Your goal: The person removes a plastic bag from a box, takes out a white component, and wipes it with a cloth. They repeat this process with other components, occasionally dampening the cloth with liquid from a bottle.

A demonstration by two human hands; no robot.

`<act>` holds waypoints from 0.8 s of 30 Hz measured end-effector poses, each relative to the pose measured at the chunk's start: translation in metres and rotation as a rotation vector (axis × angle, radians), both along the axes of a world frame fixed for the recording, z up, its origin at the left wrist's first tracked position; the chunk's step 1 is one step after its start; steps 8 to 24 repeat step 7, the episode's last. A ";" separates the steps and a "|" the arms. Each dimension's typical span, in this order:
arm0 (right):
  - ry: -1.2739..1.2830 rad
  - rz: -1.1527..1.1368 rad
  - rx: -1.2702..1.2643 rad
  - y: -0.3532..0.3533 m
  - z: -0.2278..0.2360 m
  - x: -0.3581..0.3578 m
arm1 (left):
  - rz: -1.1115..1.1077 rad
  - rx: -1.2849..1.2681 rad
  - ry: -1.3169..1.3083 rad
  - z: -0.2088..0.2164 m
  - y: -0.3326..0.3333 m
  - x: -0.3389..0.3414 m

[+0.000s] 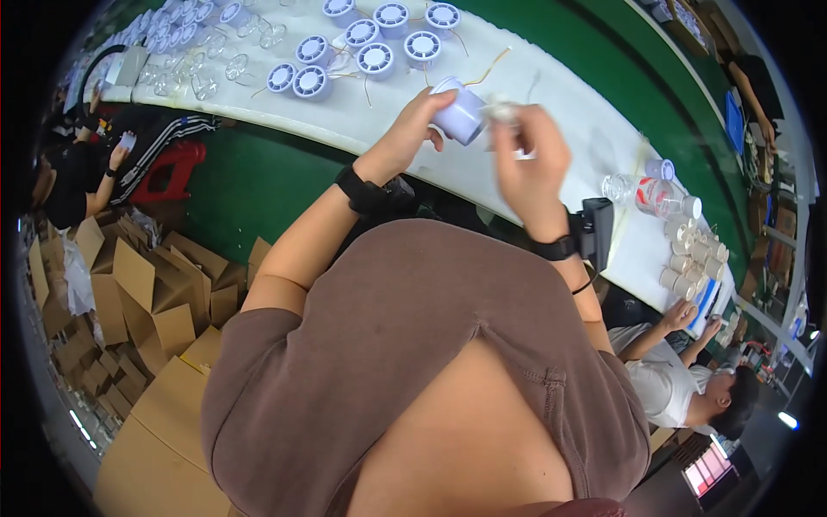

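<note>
My left hand (407,129) grips a pale lavender plastic cylinder housing (460,117) by its side, tilted over the table. A thin yellowish wire (494,64) sticks out beyond it. Close to the housing's right end, my right hand (536,164) pinches a small white part (500,111). Motion blurs that part and the fingertips, so whether it touches the housing is unclear. Farther back stand several similar lavender housings with slotted round tops (376,60), some with thin wires trailing from them.
On the white table (568,95), clear plastic pieces (205,82) lie at the far left. A clear bottle (656,196) lies at the right, near several off-white cylindrical parts (694,258). Co-workers sit at both sides. Open cardboard boxes (159,276) pile up at the lower left, near a red stool (177,171).
</note>
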State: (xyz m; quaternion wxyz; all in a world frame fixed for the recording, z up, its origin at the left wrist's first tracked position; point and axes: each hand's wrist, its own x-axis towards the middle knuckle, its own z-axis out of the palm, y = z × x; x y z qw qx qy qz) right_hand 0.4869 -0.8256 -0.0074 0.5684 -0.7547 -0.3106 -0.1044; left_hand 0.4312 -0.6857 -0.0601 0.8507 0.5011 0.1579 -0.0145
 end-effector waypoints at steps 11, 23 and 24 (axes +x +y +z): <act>-0.083 -0.103 -0.166 0.017 -0.003 -0.008 | 0.068 0.839 -0.294 0.000 0.004 -0.003; -0.083 -0.103 -0.166 0.017 -0.003 -0.008 | 0.068 0.839 -0.294 0.000 0.004 -0.003; -0.083 -0.103 -0.166 0.017 -0.003 -0.008 | 0.068 0.839 -0.294 0.000 0.004 -0.003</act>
